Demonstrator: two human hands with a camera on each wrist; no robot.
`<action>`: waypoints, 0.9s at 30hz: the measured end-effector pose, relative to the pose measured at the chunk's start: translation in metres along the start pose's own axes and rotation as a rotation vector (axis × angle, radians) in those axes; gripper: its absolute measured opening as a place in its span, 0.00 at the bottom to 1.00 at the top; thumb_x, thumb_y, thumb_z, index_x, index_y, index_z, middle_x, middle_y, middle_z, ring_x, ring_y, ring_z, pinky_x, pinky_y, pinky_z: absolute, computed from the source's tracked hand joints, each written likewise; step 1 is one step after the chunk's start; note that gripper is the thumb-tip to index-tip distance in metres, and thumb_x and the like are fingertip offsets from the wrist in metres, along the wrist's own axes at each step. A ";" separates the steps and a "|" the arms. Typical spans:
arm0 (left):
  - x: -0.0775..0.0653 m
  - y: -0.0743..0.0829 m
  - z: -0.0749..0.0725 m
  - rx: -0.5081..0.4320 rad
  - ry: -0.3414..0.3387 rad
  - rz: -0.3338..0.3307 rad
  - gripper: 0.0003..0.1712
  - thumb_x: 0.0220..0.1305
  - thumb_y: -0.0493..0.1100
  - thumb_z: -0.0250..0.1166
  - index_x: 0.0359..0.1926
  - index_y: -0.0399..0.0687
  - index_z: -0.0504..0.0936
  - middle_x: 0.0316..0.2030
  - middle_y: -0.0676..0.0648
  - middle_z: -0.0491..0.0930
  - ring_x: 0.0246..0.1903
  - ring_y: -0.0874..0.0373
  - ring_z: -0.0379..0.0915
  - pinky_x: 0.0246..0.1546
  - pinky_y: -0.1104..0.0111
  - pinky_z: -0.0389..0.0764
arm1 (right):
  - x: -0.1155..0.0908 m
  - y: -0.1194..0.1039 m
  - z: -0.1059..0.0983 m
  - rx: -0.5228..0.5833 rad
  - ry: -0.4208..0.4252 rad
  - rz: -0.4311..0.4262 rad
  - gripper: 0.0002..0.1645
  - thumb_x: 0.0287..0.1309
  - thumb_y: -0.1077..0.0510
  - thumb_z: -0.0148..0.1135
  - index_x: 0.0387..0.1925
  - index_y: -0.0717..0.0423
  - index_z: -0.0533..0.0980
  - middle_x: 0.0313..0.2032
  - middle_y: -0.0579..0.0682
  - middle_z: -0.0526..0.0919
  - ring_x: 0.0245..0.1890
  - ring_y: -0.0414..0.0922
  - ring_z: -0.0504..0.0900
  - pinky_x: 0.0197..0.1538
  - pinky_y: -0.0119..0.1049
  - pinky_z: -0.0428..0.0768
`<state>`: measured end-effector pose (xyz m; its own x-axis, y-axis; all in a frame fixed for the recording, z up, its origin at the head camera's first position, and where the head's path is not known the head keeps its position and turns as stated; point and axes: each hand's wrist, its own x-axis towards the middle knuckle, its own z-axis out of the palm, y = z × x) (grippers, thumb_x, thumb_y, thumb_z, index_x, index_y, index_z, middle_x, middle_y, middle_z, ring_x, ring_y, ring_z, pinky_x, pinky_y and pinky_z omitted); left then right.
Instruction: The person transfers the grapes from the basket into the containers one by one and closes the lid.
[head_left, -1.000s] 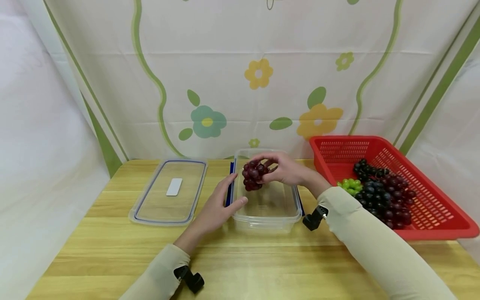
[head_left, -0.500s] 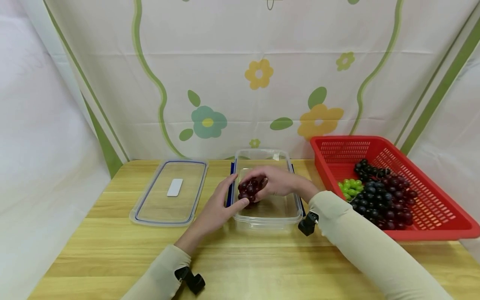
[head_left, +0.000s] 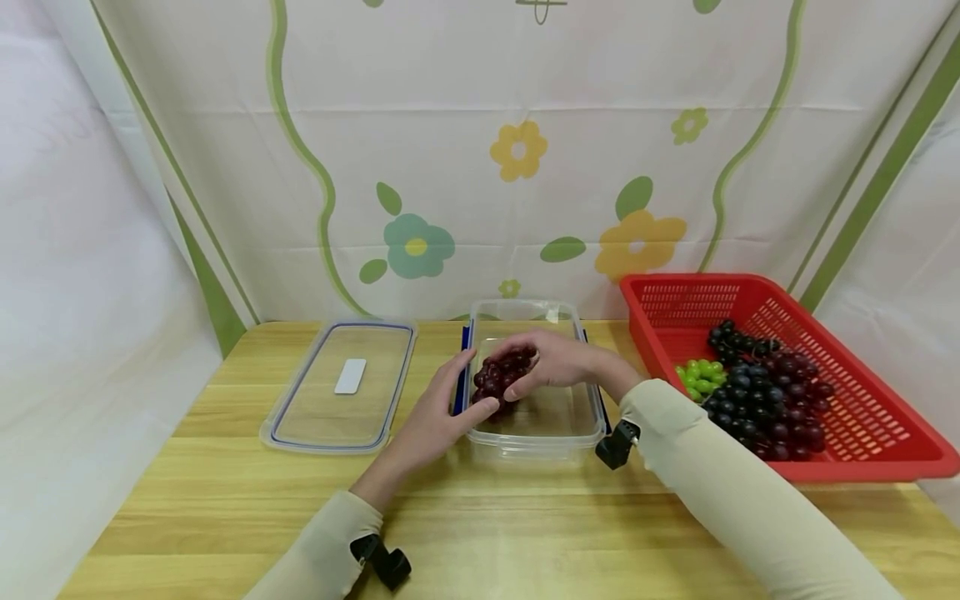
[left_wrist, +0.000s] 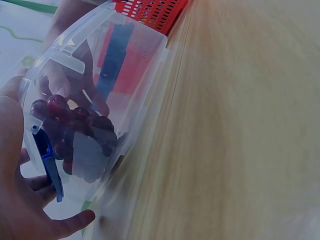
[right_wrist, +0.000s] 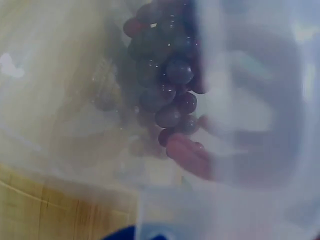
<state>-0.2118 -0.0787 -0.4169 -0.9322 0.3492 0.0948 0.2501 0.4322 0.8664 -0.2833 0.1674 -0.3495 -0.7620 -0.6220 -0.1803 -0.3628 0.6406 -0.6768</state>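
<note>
On a yellowish wood-grain worktop (head_left: 225, 517), a rectangular clear-plastic container (head_left: 536, 440) stands lengthwise; the left hand (head_left: 441, 407) is spread at its left side, while the nearer right hand (head_left: 551, 363) grips a plump, dark-red grape bunch (head_left: 492, 383) inside, between the two, its long axis slanting from near-left to far-right.

A white cloth backdrop (head_left: 450, 75) printed with orange and teal flowers (head_left: 437, 247) hangs behind a wood-grain table (head_left: 517, 525).
</note>
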 end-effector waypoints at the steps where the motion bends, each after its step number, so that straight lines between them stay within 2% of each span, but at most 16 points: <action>1: 0.000 0.000 0.000 0.001 0.000 0.000 0.48 0.70 0.70 0.65 0.82 0.84 0.49 0.85 0.56 0.48 0.85 0.46 0.44 0.77 0.32 0.57 | 0.000 0.000 0.000 -0.017 0.001 0.012 0.39 0.56 0.47 0.81 0.69 0.44 0.78 0.66 0.49 0.81 0.67 0.54 0.77 0.70 0.58 0.76; 5: 0.000 0.001 0.001 0.002 -0.002 0.003 0.48 0.70 0.70 0.65 0.82 0.83 0.50 0.85 0.56 0.48 0.85 0.46 0.44 0.78 0.32 0.57 | 0.001 -0.001 0.002 -0.037 -0.012 0.031 0.43 0.55 0.45 0.82 0.70 0.46 0.76 0.67 0.51 0.79 0.67 0.55 0.77 0.70 0.57 0.77; 9: 0.001 0.002 0.001 -0.002 -0.004 0.000 0.48 0.70 0.70 0.65 0.83 0.83 0.50 0.85 0.55 0.48 0.85 0.46 0.44 0.78 0.33 0.57 | 0.002 0.000 0.005 0.015 -0.033 0.012 0.44 0.55 0.49 0.83 0.71 0.50 0.74 0.69 0.56 0.75 0.69 0.60 0.76 0.71 0.59 0.77; 13: 0.001 0.002 0.001 -0.010 -0.006 -0.005 0.48 0.70 0.69 0.65 0.83 0.83 0.50 0.85 0.55 0.48 0.85 0.46 0.45 0.78 0.33 0.57 | 0.001 0.001 0.006 0.092 -0.052 -0.028 0.44 0.55 0.55 0.82 0.71 0.54 0.73 0.74 0.59 0.68 0.75 0.67 0.70 0.76 0.62 0.71; 17: 0.000 0.003 0.001 -0.010 -0.004 -0.006 0.48 0.70 0.69 0.66 0.83 0.82 0.50 0.85 0.55 0.48 0.85 0.46 0.45 0.78 0.33 0.57 | 0.001 0.004 0.006 0.150 -0.073 -0.053 0.43 0.55 0.60 0.81 0.71 0.58 0.72 0.79 0.62 0.61 0.78 0.69 0.65 0.79 0.61 0.66; 27: 0.001 0.000 0.001 -0.011 0.003 -0.009 0.49 0.70 0.69 0.66 0.83 0.81 0.50 0.85 0.54 0.49 0.85 0.44 0.47 0.77 0.31 0.58 | -0.002 0.000 -0.001 0.100 -0.074 -0.009 0.50 0.57 0.55 0.81 0.77 0.52 0.67 0.77 0.57 0.65 0.74 0.72 0.68 0.73 0.65 0.73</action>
<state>-0.2126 -0.0778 -0.4174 -0.9351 0.3431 0.0888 0.2391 0.4259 0.8726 -0.2821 0.1694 -0.3481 -0.7161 -0.6613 -0.2234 -0.3113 0.5890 -0.7458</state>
